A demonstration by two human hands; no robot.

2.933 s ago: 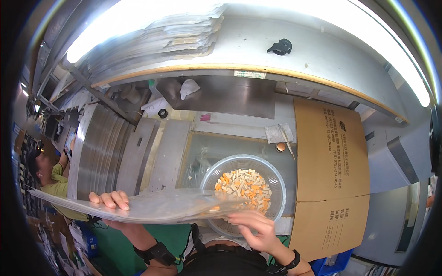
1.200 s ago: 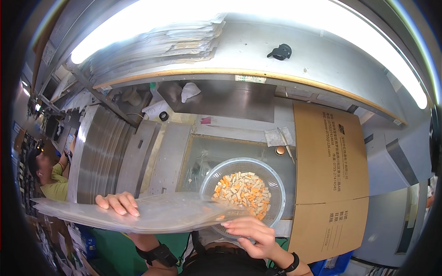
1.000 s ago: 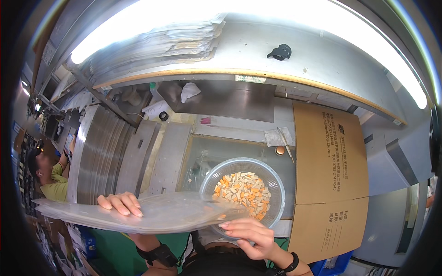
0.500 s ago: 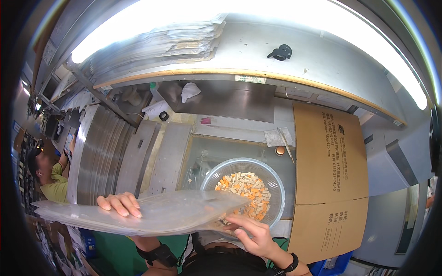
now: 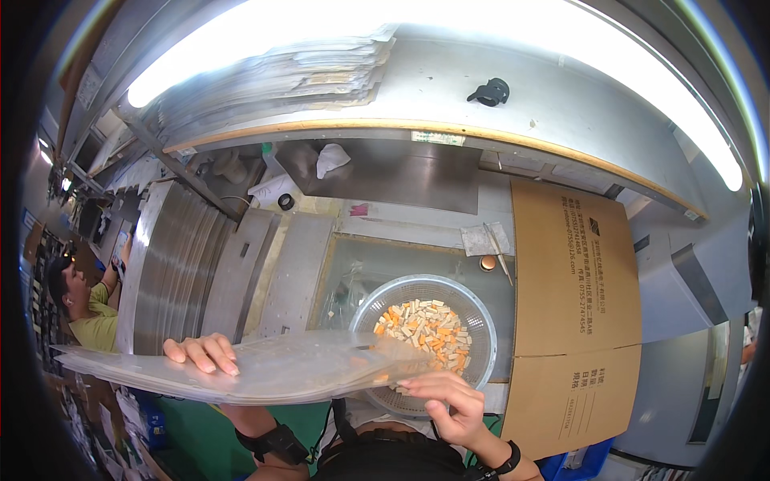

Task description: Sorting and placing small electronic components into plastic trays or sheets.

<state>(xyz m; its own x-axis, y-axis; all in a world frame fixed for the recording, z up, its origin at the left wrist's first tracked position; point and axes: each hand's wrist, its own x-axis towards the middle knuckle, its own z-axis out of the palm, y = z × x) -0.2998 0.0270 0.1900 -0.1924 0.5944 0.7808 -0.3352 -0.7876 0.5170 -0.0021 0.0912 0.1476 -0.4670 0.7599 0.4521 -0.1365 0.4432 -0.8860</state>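
A floppy stack of translucent plastic sheets (image 5: 281, 365) spans the front of the bench, its right end over a round plastic basket (image 5: 491, 333). My left hand (image 5: 202, 353) grips the stack toward its left part, fingers lying on top and the thumb hidden beneath. By the right end of the sheets is my right hand (image 5: 449, 405), fingers stretched toward their edge and thumb apart below; the fingertips seem to touch the edge. Small orange and cream pieces (image 5: 425, 325) fill part of the basket, some seen through the sheets.
A cardboard sheet (image 5: 573, 280) lies to the right of the basket. Tweezers (image 5: 499, 248) and a small round copper-coloured piece (image 5: 487, 263) are behind it. Stacked metal plates (image 5: 172, 272) stand at left; more sheets (image 5: 281, 76) lie on the shelf above. A person (image 5: 84, 301) sits far left.
My right hand has moved slightly right, away from the middle of the sheets. The sheets' right end has sagged a little, and my left hand has shifted slightly left with them.
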